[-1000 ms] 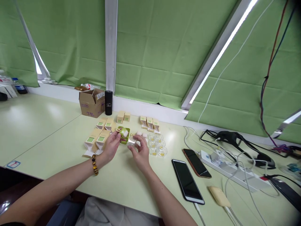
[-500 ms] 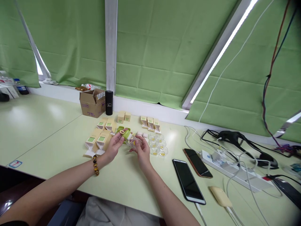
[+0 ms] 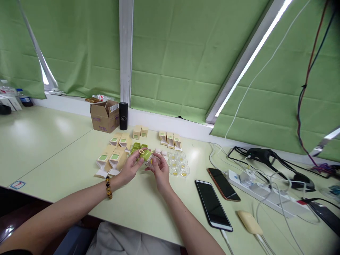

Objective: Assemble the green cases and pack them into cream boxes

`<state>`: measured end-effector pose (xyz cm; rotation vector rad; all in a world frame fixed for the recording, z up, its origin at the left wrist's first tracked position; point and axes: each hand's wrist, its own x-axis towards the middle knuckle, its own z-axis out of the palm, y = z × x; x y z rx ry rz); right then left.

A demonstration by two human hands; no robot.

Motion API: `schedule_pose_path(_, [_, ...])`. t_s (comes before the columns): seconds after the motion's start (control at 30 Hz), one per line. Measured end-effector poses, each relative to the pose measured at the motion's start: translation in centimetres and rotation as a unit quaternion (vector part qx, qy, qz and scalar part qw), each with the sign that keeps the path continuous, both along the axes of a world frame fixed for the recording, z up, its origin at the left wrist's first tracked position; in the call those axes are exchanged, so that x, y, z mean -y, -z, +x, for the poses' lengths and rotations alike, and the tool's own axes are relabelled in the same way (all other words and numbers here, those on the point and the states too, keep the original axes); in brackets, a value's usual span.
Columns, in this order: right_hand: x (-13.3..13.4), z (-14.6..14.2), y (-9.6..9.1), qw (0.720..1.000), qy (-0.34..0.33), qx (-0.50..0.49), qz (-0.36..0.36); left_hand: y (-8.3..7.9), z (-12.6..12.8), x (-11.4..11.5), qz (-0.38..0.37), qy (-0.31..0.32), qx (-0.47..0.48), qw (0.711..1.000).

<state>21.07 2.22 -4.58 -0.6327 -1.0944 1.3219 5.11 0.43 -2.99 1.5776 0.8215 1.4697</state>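
My left hand pinches a green cap that has a pale loop on its side. In my right hand is a small clear container with a bit of yellow in it. Cap and container meet between my fingers; whether the cap is fully seated I cannot tell. Behind my left hand lie several green caps. Several clear containers with yellow marks stand in rows to the right of my right hand. Small whitish pieces lie just beyond it, partly hidden.
Open beige boxes stand left of my hands, more boxes farther back. A cardboard carton and black bottle are by the wall. Two phones, a power strip and loose cables lie at right.
The green cap has come down and right onto the clear container; before, a gap and a white underside showed. My left hand has shifted slightly toward my right hand.
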Motion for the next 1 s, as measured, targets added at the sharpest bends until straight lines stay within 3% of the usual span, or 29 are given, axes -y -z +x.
schedule_pose_path(0.4, [0.04,0.03,0.05,1.0,-0.009,-0.006,0.01,-0.2,-0.11,0.28,0.025,-0.034,-0.104,0.994])
schedule_pose_path(0.67, [0.13,0.14,-0.2,1.0,0.001,-0.023,0.003,0.36,0.02,0.33,-0.019,-0.01,-0.033,0.999])
schedule_pose_path(1.0, [0.13,0.3,-0.33,0.999,0.014,-0.041,0.0,0.57,0.03,-0.14,0.018,-0.068,-0.071,0.995])
